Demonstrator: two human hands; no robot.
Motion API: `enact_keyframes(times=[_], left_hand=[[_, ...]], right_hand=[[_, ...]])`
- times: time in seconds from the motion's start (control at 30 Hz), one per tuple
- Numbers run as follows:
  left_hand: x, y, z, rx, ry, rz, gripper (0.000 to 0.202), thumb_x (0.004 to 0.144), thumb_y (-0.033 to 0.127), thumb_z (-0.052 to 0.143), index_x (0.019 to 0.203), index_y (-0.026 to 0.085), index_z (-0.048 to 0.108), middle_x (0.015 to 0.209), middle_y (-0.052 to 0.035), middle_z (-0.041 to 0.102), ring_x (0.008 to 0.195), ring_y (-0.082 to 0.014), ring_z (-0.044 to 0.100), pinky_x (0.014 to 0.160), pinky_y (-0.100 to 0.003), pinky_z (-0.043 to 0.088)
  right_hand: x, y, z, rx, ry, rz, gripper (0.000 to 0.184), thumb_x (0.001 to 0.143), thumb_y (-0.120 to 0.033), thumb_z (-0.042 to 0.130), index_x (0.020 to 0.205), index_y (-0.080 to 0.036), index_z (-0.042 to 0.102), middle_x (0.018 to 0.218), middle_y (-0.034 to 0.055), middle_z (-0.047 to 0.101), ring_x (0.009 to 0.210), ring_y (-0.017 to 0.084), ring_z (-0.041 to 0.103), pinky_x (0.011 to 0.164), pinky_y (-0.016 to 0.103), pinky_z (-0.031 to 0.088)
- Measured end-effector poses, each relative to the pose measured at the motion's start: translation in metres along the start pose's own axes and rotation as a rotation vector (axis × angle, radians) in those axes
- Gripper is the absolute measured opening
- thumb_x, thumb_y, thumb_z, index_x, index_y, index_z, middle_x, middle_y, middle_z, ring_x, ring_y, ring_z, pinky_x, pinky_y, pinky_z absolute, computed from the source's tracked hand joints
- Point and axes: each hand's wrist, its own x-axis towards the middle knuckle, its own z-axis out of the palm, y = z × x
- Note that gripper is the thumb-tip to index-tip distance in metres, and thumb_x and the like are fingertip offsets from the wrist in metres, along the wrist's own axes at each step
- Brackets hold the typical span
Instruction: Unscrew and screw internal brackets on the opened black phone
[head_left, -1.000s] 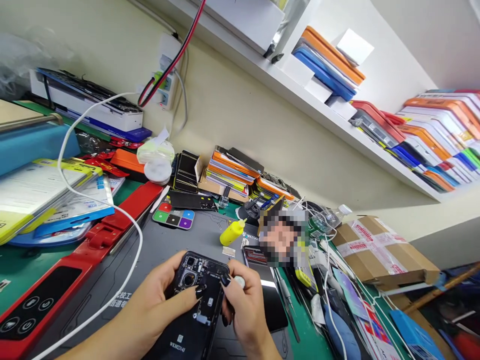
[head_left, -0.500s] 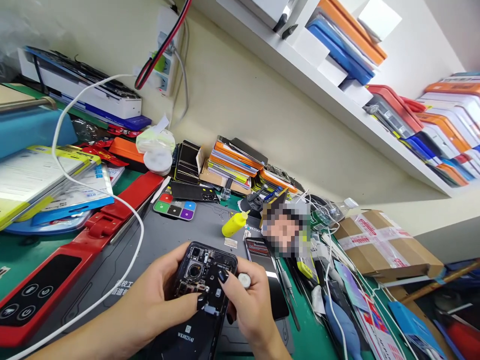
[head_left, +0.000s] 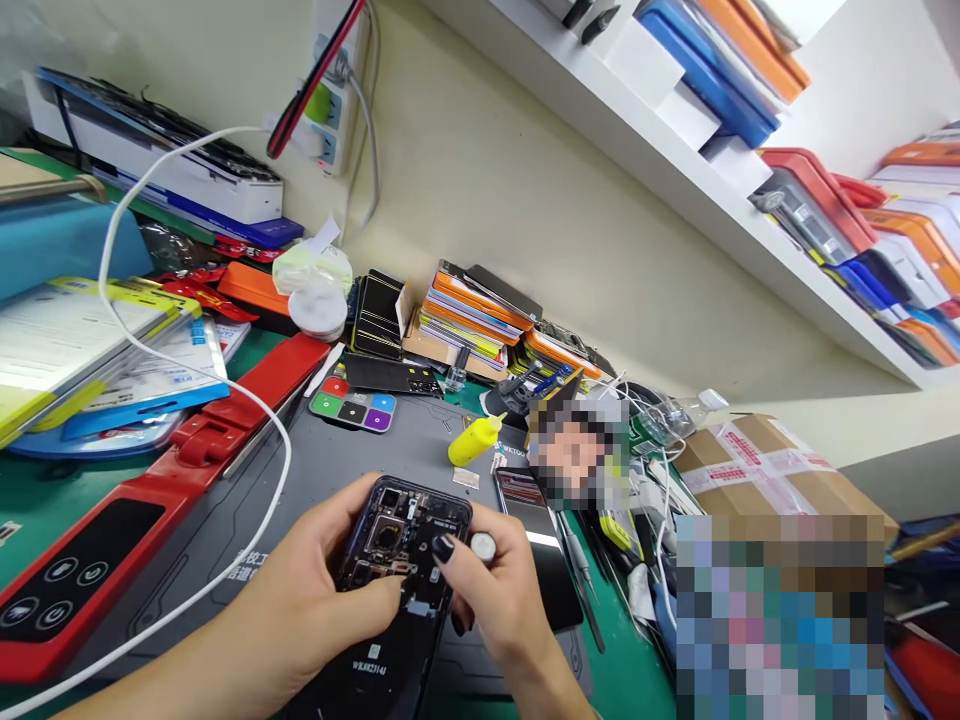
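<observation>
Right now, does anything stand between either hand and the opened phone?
Nothing visible does: the left hand and right hand hold the phone directly. A round white piece shows beside the right thumb.

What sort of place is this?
Likely a phone-repair bench: left hand and right hand hold a phone with its camera module exposed; a yellow nozzle bottle sits on the grey work mat.

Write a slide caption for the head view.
Left hand and right hand hold an opened phone over a grey mat.
</observation>
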Motion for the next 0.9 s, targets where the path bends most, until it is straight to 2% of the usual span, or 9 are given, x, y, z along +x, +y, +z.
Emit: enact_keyframes(times=[0.1,0.23,0.37,0.5,0.67,0.73,0.8,0.9], left_hand=[[-0.002,0.001,0.002,0.105,0.071,0.032,0.036,0.070,0.030,0.080,0.106,0.023,0.077,0.086,0.0014,0.078,0.081,-0.0198,0.072,0.071,-0.023,0.059],[-0.003,0.003,0.003,0.151,0.041,0.086,0.029,0.069,0.028,0.076,0.097,0.023,0.078,0.078,0.0021,0.077,0.073,-0.0189,0.070,0.063,-0.021,0.057],[-0.003,0.008,0.002,0.206,0.024,0.119,0.024,0.071,0.026,0.072,0.094,0.023,0.078,0.075,0.0027,0.077,0.069,-0.0181,0.069,0.060,-0.020,0.057],[-0.004,0.012,0.004,0.146,0.023,0.118,0.015,0.072,0.028,0.074,0.086,0.023,0.075,0.073,0.0032,0.075,0.066,-0.0166,0.066,0.058,-0.019,0.056],[-0.005,0.008,0.006,0.058,-0.004,0.090,0.015,0.072,0.027,0.079,0.087,0.023,0.077,0.077,0.0021,0.078,0.072,-0.0175,0.070,0.063,-0.019,0.060],[-0.004,0.005,0.005,0.034,0.028,0.075,0.018,0.072,0.026,0.082,0.089,0.023,0.078,0.080,0.0017,0.079,0.075,-0.0177,0.073,0.065,-0.019,0.060],[-0.003,0.004,0.004,-0.016,0.103,0.046,0.029,0.067,0.023,0.088,0.094,0.022,0.080,0.084,0.0001,0.081,0.078,-0.0194,0.076,0.067,-0.020,0.062],[0.000,0.012,0.001,-0.075,0.231,0.022,0.048,0.058,0.025,0.096,0.103,0.019,0.081,0.091,-0.0038,0.084,0.084,-0.0238,0.080,0.069,-0.024,0.065]], right_hand=[[0.003,-0.001,0.001,0.031,-0.037,0.040,0.052,0.075,-0.065,0.088,0.066,-0.022,0.060,0.051,-0.0063,0.043,0.051,0.010,0.034,0.045,0.024,0.025],[0.003,0.002,0.006,0.080,-0.037,0.078,0.059,0.072,-0.070,0.088,0.061,-0.022,0.056,0.055,-0.0054,0.042,0.054,0.010,0.034,0.048,0.025,0.028],[0.000,0.008,0.010,0.136,-0.025,0.125,0.060,0.069,-0.078,0.085,0.068,-0.023,0.062,0.062,-0.0028,0.048,0.058,0.013,0.038,0.054,0.027,0.038],[-0.004,0.012,0.012,0.162,-0.006,0.145,0.057,0.071,-0.077,0.083,0.076,-0.022,0.070,0.073,0.0014,0.058,0.066,0.016,0.047,0.063,0.030,0.046],[-0.003,0.011,0.014,0.100,0.010,0.116,0.050,0.074,-0.069,0.083,0.074,-0.021,0.068,0.071,0.0014,0.057,0.064,0.015,0.046,0.059,0.029,0.044],[0.001,0.011,0.013,0.047,0.022,0.090,0.047,0.076,-0.066,0.082,0.073,-0.021,0.067,0.069,0.0007,0.057,0.063,0.014,0.045,0.059,0.029,0.044],[0.006,0.010,0.009,-0.022,0.039,0.056,0.046,0.076,-0.064,0.081,0.072,-0.021,0.067,0.067,-0.0003,0.058,0.061,0.014,0.046,0.058,0.028,0.045],[0.011,0.004,-0.002,-0.145,0.062,0.003,0.051,0.074,-0.071,0.080,0.078,-0.021,0.070,0.063,-0.0016,0.060,0.054,0.013,0.049,0.051,0.027,0.044]])
